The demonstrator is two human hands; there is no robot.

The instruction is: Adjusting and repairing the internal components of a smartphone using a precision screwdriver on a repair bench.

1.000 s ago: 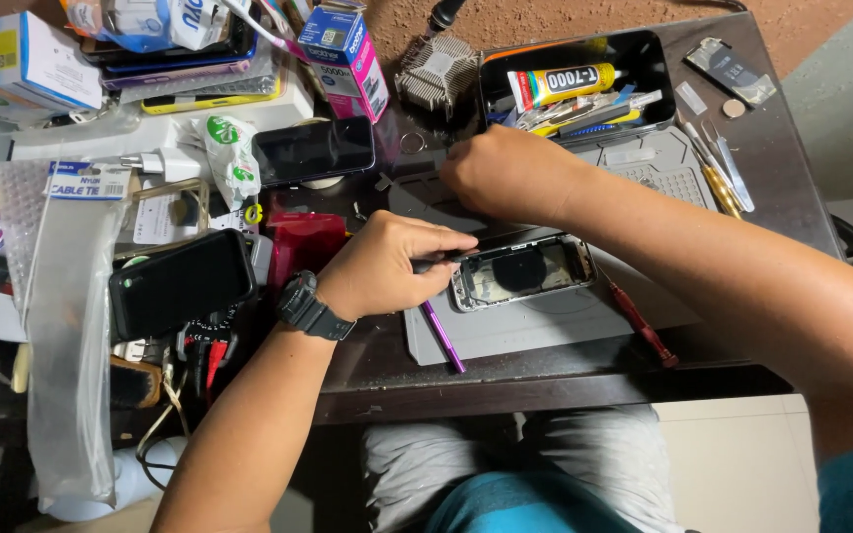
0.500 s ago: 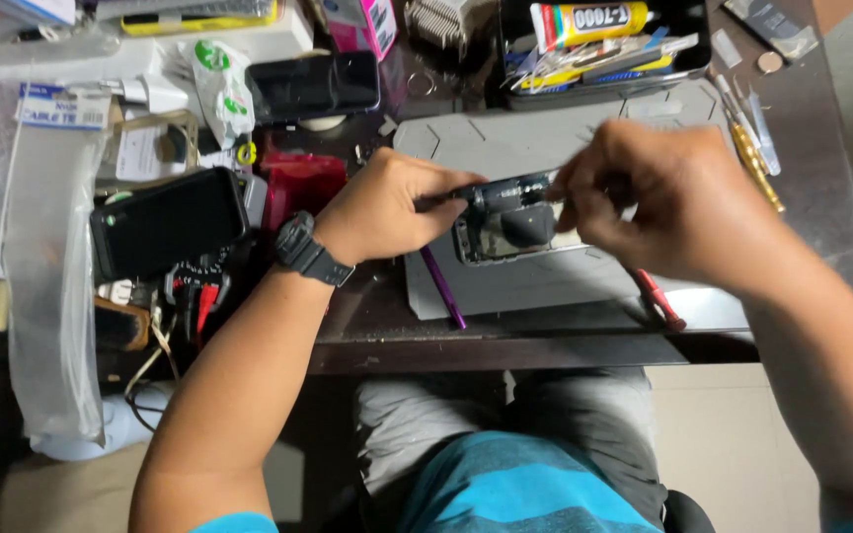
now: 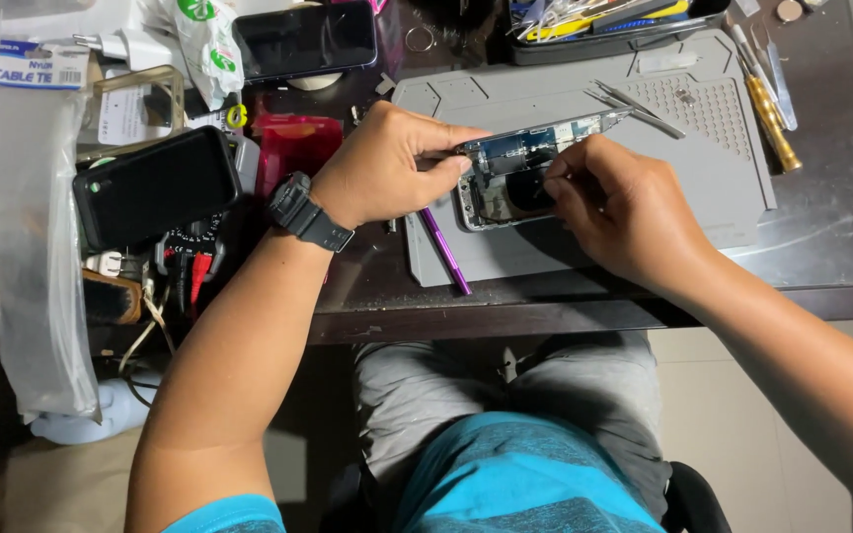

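Note:
An opened phone [image 3: 517,170], back cover off with its circuit board showing, is tilted up over the grey work mat [image 3: 713,148]. My left hand [image 3: 382,163] pinches its left edge; a black watch sits on that wrist. My right hand [image 3: 624,207] has its fingertips on the phone's inside near the middle, fingers closed; whether they hold a small part or tool is hidden. A purple stick tool [image 3: 444,252] lies on the mat just under my left hand.
Tweezers [image 3: 634,102] lie on the mat behind the phone. Gold-handled screwdrivers [image 3: 770,123] rest at right, a black tool tray [image 3: 594,25] at the back. Two dark phones [image 3: 155,186] [image 3: 305,39], a red case [image 3: 293,148] and plastic bags [image 3: 32,247] crowd the left.
The phone has been turned from edge-on to show its open inside. My right hand dropped from the phone's top end to its middle, and the view shifted closer.

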